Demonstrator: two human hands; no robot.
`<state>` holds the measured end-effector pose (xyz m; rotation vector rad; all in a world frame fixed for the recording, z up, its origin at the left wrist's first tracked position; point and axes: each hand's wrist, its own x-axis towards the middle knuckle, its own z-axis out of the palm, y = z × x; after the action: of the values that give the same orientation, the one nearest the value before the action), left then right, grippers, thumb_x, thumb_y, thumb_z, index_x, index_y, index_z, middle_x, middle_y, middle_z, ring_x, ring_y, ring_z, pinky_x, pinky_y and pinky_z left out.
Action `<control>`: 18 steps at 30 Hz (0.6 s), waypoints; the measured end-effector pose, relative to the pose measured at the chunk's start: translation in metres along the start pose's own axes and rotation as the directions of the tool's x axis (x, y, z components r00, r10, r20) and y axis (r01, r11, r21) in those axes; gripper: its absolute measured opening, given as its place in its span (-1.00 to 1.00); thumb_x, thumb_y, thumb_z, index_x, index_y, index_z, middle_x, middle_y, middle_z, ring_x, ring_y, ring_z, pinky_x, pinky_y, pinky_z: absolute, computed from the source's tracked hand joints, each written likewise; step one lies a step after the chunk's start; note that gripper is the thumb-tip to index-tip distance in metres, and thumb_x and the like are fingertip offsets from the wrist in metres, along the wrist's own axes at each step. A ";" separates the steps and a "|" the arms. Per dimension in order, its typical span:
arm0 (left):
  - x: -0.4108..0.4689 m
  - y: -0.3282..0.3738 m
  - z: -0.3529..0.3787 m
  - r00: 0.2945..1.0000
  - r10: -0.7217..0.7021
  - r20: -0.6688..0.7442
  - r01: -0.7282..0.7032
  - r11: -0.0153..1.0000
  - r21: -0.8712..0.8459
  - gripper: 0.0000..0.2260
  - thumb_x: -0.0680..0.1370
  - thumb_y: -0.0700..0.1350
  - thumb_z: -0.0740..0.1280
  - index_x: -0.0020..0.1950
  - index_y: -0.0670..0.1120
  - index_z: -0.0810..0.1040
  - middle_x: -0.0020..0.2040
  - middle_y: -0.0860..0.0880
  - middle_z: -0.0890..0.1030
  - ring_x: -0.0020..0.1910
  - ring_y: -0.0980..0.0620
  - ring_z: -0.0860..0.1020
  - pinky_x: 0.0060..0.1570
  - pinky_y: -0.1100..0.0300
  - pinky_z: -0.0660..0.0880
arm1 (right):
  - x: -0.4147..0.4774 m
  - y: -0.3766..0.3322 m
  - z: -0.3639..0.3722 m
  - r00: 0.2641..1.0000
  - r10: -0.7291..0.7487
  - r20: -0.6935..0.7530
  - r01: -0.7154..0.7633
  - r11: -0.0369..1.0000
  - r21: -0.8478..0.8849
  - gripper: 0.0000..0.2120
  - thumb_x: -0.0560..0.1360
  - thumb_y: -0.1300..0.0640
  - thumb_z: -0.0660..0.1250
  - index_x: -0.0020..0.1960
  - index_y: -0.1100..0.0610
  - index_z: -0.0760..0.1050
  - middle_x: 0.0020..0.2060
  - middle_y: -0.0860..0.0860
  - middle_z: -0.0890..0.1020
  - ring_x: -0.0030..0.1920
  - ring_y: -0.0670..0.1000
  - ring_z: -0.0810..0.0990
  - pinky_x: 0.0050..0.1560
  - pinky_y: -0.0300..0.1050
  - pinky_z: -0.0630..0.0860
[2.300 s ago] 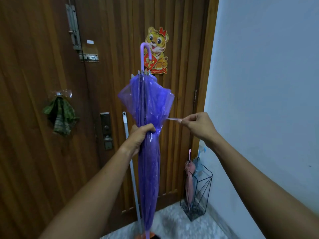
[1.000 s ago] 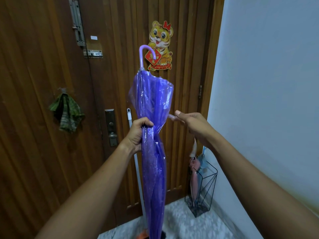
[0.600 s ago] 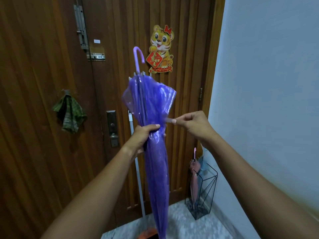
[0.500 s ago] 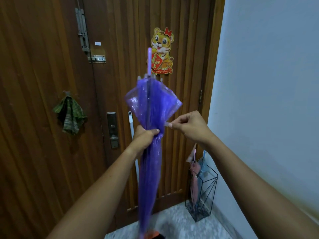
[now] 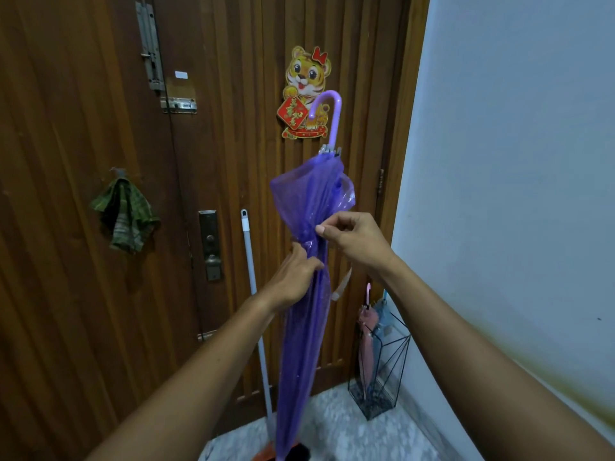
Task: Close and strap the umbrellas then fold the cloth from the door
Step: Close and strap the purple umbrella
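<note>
- Head view: left hand (image 5: 293,277) grips the furled purple umbrella (image 5: 304,344).
- Just above, right hand (image 5: 354,242) pinches its canopy.
- Well left of both hands hangs green cloth (image 5: 126,217).

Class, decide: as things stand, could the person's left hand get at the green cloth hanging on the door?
Probably not yet: the left hand grips the purple umbrella. Nothing stands before the green cloth otherwise.

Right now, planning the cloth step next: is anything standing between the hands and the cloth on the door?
Only the white pole leans on the door, between the cloth and the umbrella held by the left hand and right hand.
</note>
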<state>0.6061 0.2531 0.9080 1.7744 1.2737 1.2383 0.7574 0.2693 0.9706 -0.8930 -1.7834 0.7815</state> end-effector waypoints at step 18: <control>-0.012 0.009 0.004 0.990 0.029 -0.136 -0.091 0.874 -0.477 -0.18 0.40 -0.24 0.52 0.49 0.09 0.12 0.33 -0.10 0.48 0.20 -0.10 0.60 0.12 0.01 0.60 | -0.008 0.018 -0.024 0.981 0.155 -0.116 -0.113 0.945 0.306 -0.93 0.63 0.24 0.29 0.01 0.17 0.56 -0.44 -0.17 0.61 -0.48 -0.25 0.55 -0.43 -0.43 0.44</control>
<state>0.6119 0.2385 0.9107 1.3961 0.8699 1.5639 0.7864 0.2748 0.9607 -0.8496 -1.4460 1.0211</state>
